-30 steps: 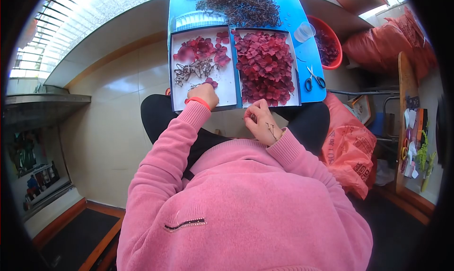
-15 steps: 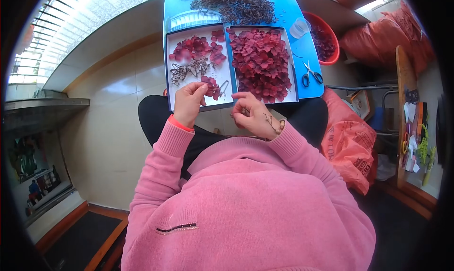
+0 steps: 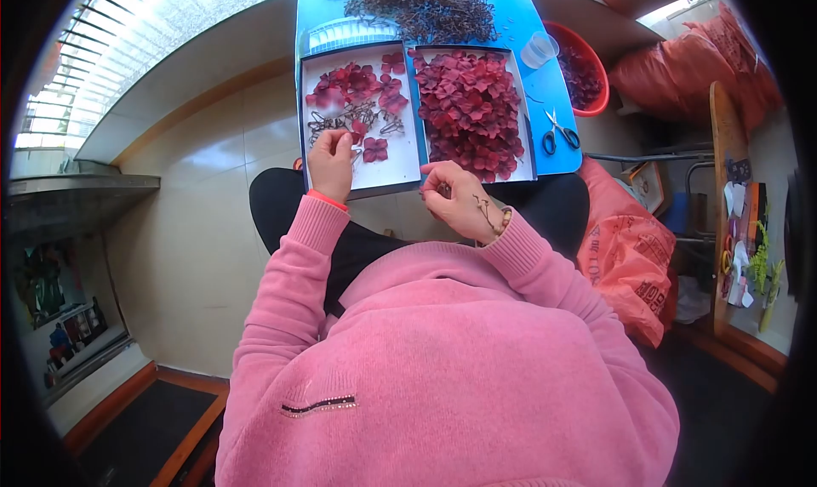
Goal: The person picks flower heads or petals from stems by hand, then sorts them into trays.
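The left hand (image 3: 330, 168) reaches over the near part of the left tray (image 3: 407, 165), its thumb and index finger drawn together. A small red flower (image 3: 358, 129) lies just beside those fingertips, on the side toward the right hand (image 3: 464, 199); whether the fingers pinch it or only come close cannot be told. Another flat bloom (image 3: 375, 150) rests in the same tray, apart from the fingers and nearer the person, with thin brown stems (image 3: 327, 123) tangled beyond the hand and loose petals (image 3: 351, 85) farther still.

The right hand is curled by the bench's near edge, before the gap between the trays, thumb meeting index finger; something small and dark shows in the curl, too unclear to name. Beyond it, the right tray (image 3: 525, 151) bears a deep heap of red blooms (image 3: 468, 104).

The small flower looks very light, thin and soft, likely to fold or crease under a hard squeeze, and dry rather than slippery. A gentle pinch at its centre, where the petals meet, seems the surest hold. Scissors (image 3: 560, 134) lie near the right near corner of the blue bench (image 3: 545, 96).
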A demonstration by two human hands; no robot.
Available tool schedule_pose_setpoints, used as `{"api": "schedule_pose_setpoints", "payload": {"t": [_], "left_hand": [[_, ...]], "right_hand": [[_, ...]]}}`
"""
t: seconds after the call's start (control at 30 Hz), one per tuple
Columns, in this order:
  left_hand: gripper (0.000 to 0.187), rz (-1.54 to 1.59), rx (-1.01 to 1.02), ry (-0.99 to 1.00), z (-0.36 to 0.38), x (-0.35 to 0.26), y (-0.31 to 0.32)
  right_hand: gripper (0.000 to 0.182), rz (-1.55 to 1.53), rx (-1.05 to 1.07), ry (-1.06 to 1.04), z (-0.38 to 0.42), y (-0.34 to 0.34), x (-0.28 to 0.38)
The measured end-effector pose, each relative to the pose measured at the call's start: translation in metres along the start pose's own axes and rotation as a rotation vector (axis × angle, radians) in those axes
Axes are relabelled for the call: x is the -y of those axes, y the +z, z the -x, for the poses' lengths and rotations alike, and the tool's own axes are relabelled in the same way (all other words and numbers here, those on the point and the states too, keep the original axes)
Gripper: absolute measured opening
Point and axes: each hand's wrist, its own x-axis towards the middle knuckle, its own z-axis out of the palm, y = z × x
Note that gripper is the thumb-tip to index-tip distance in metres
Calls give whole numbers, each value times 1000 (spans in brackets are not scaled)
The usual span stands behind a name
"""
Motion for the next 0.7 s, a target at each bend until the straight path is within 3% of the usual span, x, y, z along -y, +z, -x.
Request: {"api": "schedule_pose_setpoints", "payload": {"t": [0.1,0.23,0.47,0.7], "left_hand": [[11,386,248,-278,15,-15,1],[14,372,368,-342,46,-52,10],[15,268,413,-308,59,-67,17],[11,397,498,-378,61,-68,18]], "right_hand": [[4,-190,54,29,-1,-2,4],[3,-225,72,-41,-4,-6,17],[3,-248,-23,-35,2,-5,31],[3,-236,-107,-14,4,-6,27]]}}
